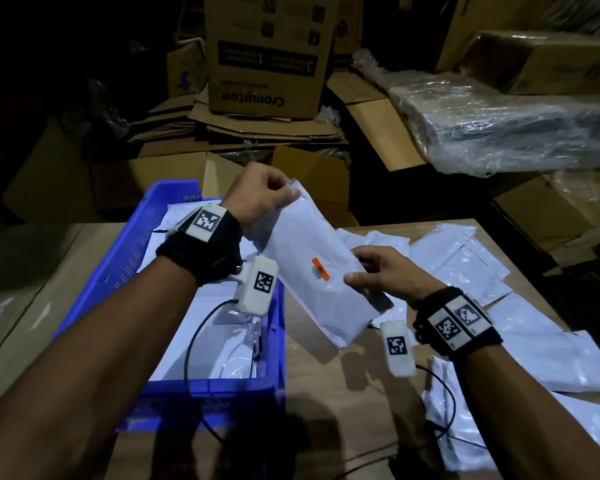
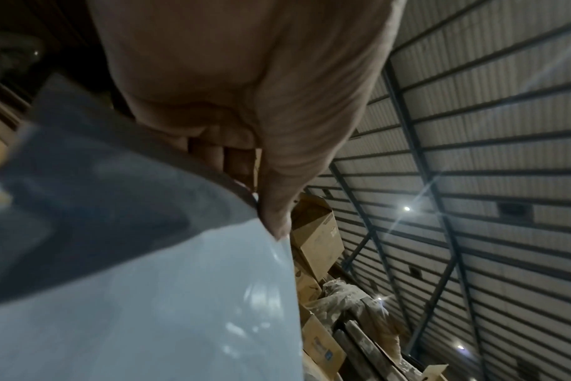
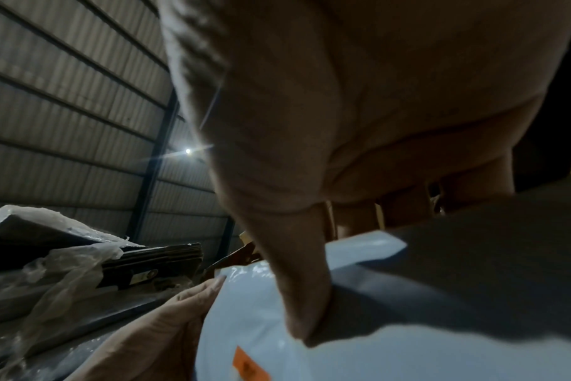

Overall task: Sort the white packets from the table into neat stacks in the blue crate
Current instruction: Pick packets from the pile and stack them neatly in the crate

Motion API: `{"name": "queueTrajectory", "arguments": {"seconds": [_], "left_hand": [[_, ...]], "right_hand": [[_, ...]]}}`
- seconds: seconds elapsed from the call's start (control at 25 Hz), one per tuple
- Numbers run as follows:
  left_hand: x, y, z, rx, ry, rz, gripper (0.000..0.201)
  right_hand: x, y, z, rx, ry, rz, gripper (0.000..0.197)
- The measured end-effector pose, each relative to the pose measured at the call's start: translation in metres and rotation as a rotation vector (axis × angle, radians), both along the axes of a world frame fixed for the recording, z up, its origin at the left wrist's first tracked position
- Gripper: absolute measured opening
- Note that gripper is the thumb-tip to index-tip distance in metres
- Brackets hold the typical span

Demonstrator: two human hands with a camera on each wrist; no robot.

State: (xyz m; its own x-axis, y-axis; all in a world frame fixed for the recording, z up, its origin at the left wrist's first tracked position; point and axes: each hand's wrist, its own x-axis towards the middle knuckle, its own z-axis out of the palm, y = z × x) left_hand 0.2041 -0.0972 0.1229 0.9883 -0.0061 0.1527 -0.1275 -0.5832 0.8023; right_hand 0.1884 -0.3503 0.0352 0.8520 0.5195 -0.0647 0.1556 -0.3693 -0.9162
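Observation:
A long white packet (image 1: pixel 312 258) with a small orange label is held up in the air between the crate and the table. My left hand (image 1: pixel 267 194) pinches its far top corner; the thumb lies on the packet (image 2: pixel 179 296) in the left wrist view. My right hand (image 1: pixel 378 271) grips its right edge near the middle, thumb on the face of the packet (image 3: pixel 343 348). The blue crate (image 1: pixel 129 265) stands at the left with white packets (image 1: pixel 194 341) lying inside. Several loose white packets (image 1: pixel 465 265) are spread over the wooden table (image 1: pixel 326 410) at the right.
Cardboard boxes (image 1: pixel 267 53) and flattened cartons are piled behind the table. A plastic-wrapped bundle (image 1: pixel 492 123) lies at the back right. A black cable (image 1: pixel 201 341) runs from the left wrist camera over the crate, another from the right wrist.

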Motion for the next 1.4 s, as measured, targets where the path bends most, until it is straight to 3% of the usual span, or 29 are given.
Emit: {"name": "queueTrajectory", "arguments": {"seconds": [0.24,0.4,0.48,0.56,0.68,0.76,0.96,1.04,1.12,1.2,1.32,1.4], "left_hand": [[-0.002,0.032,-0.012,-0.016,-0.110,0.266,0.030],[-0.006,0.043,-0.026,0.143,-0.128,0.437,0.033],[-0.006,0.047,-0.031,0.184,-0.099,0.507,0.032],[-0.008,0.049,-0.034,0.230,-0.070,0.561,0.032],[-0.013,0.053,-0.039,0.320,-0.053,0.597,0.036],[-0.016,0.057,-0.042,0.352,-0.044,0.621,0.037],[-0.021,0.071,-0.049,0.210,0.020,0.719,0.037],[-0.025,0.075,-0.045,0.266,0.092,0.740,0.033],[-0.032,0.071,-0.035,0.442,0.079,0.614,0.037],[-0.037,0.054,-0.022,0.592,0.018,0.374,0.054],[-0.040,0.029,-0.003,0.451,0.204,0.087,0.064],[-0.041,0.027,0.006,0.331,0.278,0.019,0.050]], "right_hand": [[-0.002,-0.005,-0.014,0.113,0.114,-0.146,0.010],[0.001,0.008,-0.023,0.464,0.236,-0.401,0.012],[0.000,0.015,-0.027,0.648,0.377,-0.452,0.030],[-0.001,0.023,-0.028,0.687,0.460,-0.435,0.040],[0.000,0.031,-0.024,0.710,0.488,-0.402,0.028],[0.005,0.033,-0.022,0.728,0.499,-0.380,0.031],[0.016,0.039,-0.021,0.729,0.536,-0.330,0.041],[0.023,0.040,-0.017,0.730,0.507,-0.278,0.041],[0.029,0.044,-0.009,0.692,0.427,-0.242,0.031],[0.035,0.051,0.001,0.649,0.336,-0.173,0.024],[0.042,0.067,0.016,0.561,0.191,-0.041,0.019],[0.045,0.075,0.026,0.530,0.114,0.020,0.018]]}}
